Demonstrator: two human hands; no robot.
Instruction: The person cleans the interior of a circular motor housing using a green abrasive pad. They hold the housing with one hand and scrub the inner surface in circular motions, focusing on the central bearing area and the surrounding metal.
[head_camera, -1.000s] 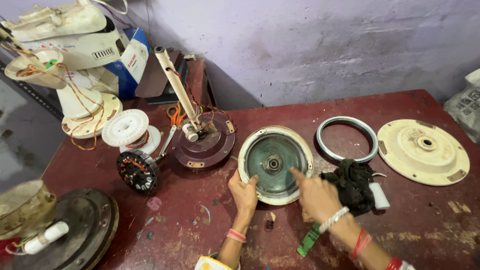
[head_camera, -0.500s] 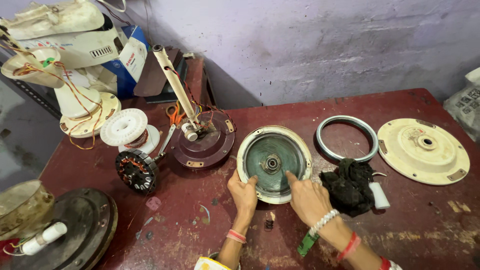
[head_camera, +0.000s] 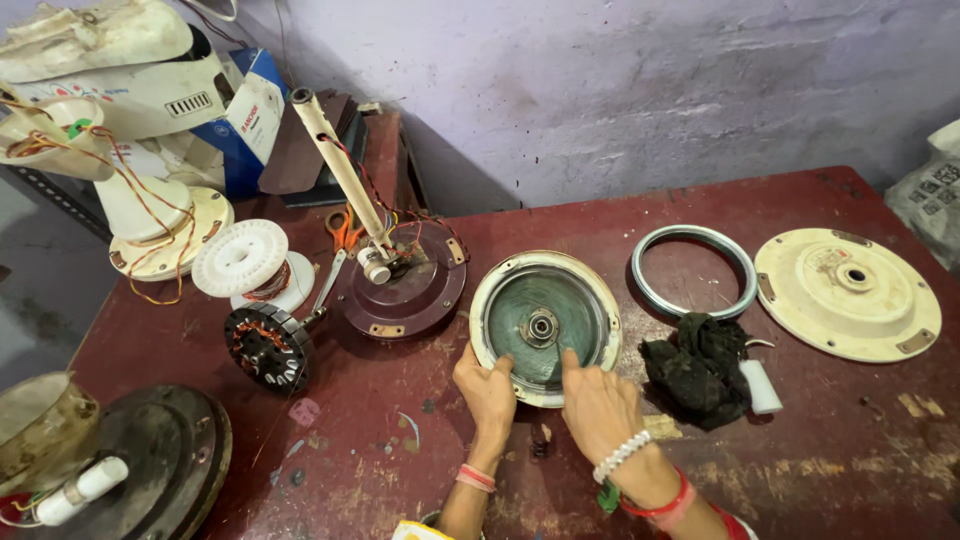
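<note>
Open tabletop (head_camera: 400, 440) lies in front of and left of the round motor cover (head_camera: 545, 325). On its right the black rag (head_camera: 700, 365) crowds close, with the metal ring (head_camera: 693, 270) behind. On its left, the brown base with upright shaft (head_camera: 400, 285) blocks passage.

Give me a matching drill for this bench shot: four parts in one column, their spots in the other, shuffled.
Parts:
1. green-faced round motor cover
2. metal ring
3. black rag
4. cream round cover

Spots:
A. far right of the table
B. under both hands' fingertips
C. just below the ring, against a small white tube
D. between the two round covers

Pairs: 1-B, 2-D, 3-C, 4-A
</note>
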